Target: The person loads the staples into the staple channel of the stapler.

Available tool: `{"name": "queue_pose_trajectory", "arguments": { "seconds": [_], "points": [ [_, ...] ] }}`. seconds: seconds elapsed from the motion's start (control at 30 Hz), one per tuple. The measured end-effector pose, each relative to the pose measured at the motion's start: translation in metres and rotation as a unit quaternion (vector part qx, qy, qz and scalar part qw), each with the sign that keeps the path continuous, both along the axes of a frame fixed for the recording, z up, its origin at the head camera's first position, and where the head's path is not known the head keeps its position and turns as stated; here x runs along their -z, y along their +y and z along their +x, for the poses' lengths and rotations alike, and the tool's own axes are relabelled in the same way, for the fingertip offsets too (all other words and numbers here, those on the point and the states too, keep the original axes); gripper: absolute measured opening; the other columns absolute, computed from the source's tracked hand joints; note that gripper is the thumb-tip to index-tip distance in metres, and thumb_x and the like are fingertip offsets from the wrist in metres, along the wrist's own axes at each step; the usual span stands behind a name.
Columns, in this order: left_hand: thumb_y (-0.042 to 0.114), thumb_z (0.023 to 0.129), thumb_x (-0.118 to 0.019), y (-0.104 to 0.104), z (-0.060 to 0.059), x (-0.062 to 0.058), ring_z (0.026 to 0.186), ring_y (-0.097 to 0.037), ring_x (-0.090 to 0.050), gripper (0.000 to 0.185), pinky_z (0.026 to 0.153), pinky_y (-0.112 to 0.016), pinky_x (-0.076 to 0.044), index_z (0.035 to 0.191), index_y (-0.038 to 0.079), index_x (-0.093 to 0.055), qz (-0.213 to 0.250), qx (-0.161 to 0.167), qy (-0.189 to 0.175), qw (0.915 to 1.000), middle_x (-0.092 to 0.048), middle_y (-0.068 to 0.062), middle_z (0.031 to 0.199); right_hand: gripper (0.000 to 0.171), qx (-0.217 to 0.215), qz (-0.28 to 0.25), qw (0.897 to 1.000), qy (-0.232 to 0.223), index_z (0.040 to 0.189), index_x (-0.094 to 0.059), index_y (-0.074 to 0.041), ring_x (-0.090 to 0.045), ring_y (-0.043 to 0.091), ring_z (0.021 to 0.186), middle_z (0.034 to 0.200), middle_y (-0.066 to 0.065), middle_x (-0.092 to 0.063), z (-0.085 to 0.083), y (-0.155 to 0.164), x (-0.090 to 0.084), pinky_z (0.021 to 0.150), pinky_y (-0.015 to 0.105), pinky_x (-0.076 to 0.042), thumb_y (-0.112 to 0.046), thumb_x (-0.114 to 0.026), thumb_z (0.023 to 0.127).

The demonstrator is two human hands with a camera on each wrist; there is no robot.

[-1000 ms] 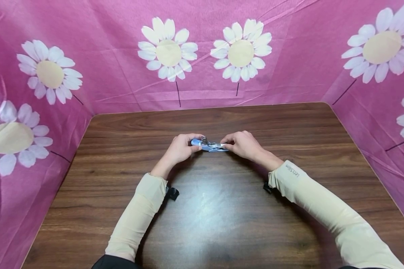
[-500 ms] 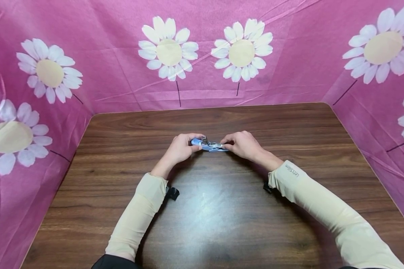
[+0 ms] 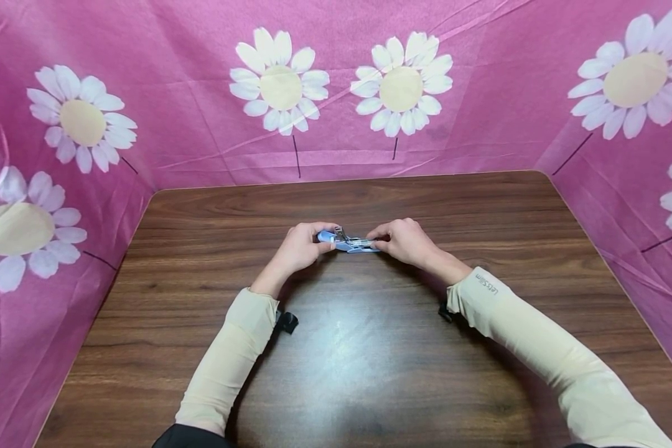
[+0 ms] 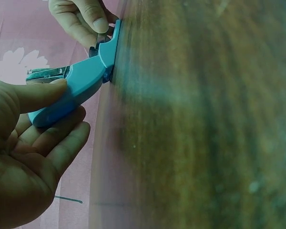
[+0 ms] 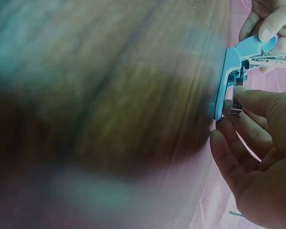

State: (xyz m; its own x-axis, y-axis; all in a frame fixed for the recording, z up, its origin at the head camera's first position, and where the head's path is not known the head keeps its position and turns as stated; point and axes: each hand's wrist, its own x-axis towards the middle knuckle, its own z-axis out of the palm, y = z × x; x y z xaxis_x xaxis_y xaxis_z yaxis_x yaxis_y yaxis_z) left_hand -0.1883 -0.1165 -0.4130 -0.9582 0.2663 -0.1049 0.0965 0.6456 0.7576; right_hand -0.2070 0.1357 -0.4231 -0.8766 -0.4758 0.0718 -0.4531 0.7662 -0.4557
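While the blue stapler rests with its base on the wooden table near the table's middle, the left hand grips its raised end between thumb and curled fingers, and the right hand pinches its metal end with thumb and fingertips.
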Motion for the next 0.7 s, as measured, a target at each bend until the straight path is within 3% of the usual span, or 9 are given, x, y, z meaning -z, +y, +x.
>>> {"name": "queue_pose_trajectory", "arguments": {
  "seconds": [0.23,0.5,0.7],
  "points": [
    [0.023,0.088,-0.073,0.000,0.001,0.000,0.052,-0.010,-0.052,0.034,0.052,-0.026,-0.046,0.122,0.027,-0.069,-0.003,0.001,0.007,1.0000,-0.071,0.000,0.092,0.020,-0.008,-0.010,1.000,-0.014,0.106,-0.077,-0.025,-0.064,0.013,0.080,0.101,-0.004,-0.077,-0.001,0.004,0.002,0.076,0.038,-0.052,-0.023,-0.074,0.086],
    [0.024,0.088,-0.074,-0.001,0.001,-0.001,0.052,-0.010,-0.054,0.037,0.052,-0.027,-0.048,0.124,0.029,-0.067,-0.001,-0.001,0.001,1.0000,-0.072,0.000,0.090,0.024,-0.010,-0.043,0.998,-0.051,0.108,-0.077,-0.025,-0.069,0.015,0.101,0.106,-0.005,-0.076,-0.002,0.012,0.001,0.089,0.040,-0.052,-0.019,-0.074,0.085],
    [0.026,0.088,-0.074,-0.001,0.000,-0.001,0.053,-0.010,-0.056,0.037,0.055,-0.028,-0.049,0.124,0.029,-0.067,-0.005,-0.004,-0.006,1.0000,-0.072,0.000,0.095,0.025,0.007,-0.057,0.996,-0.071,0.109,-0.076,-0.027,-0.066,0.014,0.094,0.103,-0.007,-0.076,-0.002,0.016,0.003,0.086,0.039,-0.052,-0.021,-0.075,0.084]
  ]
}}
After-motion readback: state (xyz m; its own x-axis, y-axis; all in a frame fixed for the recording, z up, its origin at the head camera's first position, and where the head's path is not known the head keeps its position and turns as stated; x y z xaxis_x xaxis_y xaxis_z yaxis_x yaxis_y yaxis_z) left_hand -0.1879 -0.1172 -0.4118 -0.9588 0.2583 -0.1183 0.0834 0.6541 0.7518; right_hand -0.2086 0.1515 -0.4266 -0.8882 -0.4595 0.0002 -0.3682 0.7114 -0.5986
